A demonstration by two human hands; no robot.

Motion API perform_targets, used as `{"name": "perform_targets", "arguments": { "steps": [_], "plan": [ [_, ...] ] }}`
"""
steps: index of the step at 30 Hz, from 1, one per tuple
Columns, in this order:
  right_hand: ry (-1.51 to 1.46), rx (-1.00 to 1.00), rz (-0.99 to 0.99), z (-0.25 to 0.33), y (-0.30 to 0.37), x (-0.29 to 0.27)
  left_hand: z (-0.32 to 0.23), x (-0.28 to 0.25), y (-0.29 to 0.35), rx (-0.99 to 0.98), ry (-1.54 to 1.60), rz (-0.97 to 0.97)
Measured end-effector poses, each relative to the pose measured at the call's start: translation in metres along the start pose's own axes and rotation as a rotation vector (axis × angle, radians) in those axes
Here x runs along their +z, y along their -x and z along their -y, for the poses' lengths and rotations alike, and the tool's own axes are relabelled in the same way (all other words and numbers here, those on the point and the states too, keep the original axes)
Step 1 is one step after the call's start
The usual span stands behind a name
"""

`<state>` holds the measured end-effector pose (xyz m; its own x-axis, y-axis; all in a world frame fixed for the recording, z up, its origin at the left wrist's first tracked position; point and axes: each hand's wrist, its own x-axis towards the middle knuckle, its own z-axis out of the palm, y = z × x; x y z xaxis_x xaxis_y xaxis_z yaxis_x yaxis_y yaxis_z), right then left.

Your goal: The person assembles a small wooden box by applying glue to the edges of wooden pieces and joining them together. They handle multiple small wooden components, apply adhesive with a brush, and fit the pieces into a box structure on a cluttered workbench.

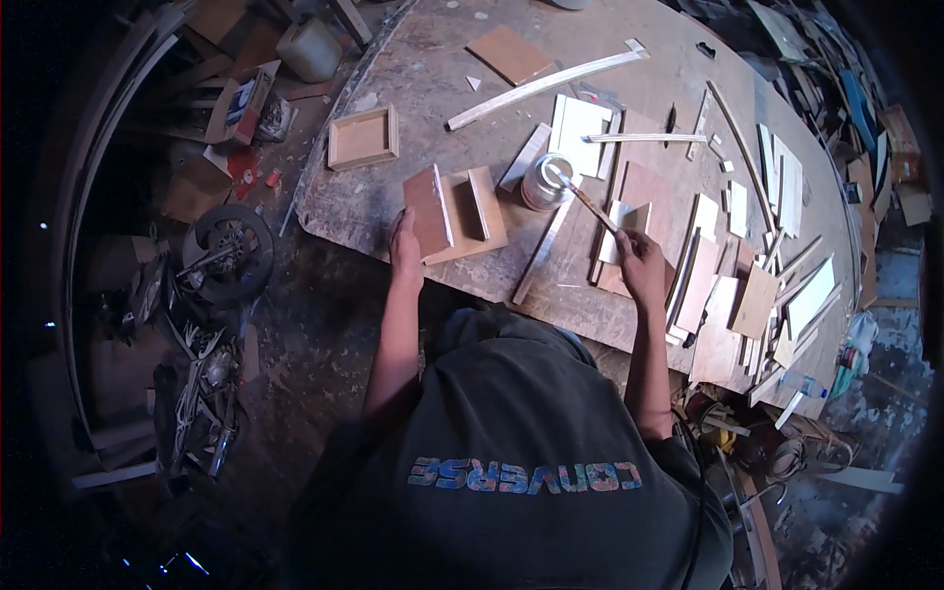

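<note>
My left hand (405,244) grips the near left edge of a reddish-brown wooden panel (427,211). That panel stands upright on a flat light-brown board (465,248), along with a second, narrower upright piece (479,204). Between the fingers of my right hand (641,264) is a slim brush (593,206), slanting up to the left. Its far end reaches the open mouth of a round container (544,185) with pale contents. Whether the bristles dip into those contents is too small to tell.
All this lies on a large worn worktable (374,226). A shallow wooden tray (364,138) sits at its left edge. Long strips (546,84) lie at the back, and several boards and offcuts (757,300) crowd the right side. A wheel (228,258) and metal parts are on the floor at left.
</note>
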<state>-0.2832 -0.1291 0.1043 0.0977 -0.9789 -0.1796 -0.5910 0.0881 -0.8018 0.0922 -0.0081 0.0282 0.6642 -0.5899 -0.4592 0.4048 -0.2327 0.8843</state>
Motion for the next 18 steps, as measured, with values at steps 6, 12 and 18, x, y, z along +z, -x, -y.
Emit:
{"name": "perform_targets", "arguments": {
  "steps": [6,12,18],
  "plan": [
    [-0.183,-0.074,-0.019,-0.005,0.017,0.000,-0.036,0.039,0.041,-0.051,0.247,0.329],
    [-0.314,-0.098,0.047,0.017,0.034,-0.009,-0.042,0.067,0.047,-0.214,0.530,0.619],
    [-0.551,-0.017,0.419,0.058,0.057,-0.020,-0.055,0.087,0.054,-0.359,0.646,0.748]
  ]
}}
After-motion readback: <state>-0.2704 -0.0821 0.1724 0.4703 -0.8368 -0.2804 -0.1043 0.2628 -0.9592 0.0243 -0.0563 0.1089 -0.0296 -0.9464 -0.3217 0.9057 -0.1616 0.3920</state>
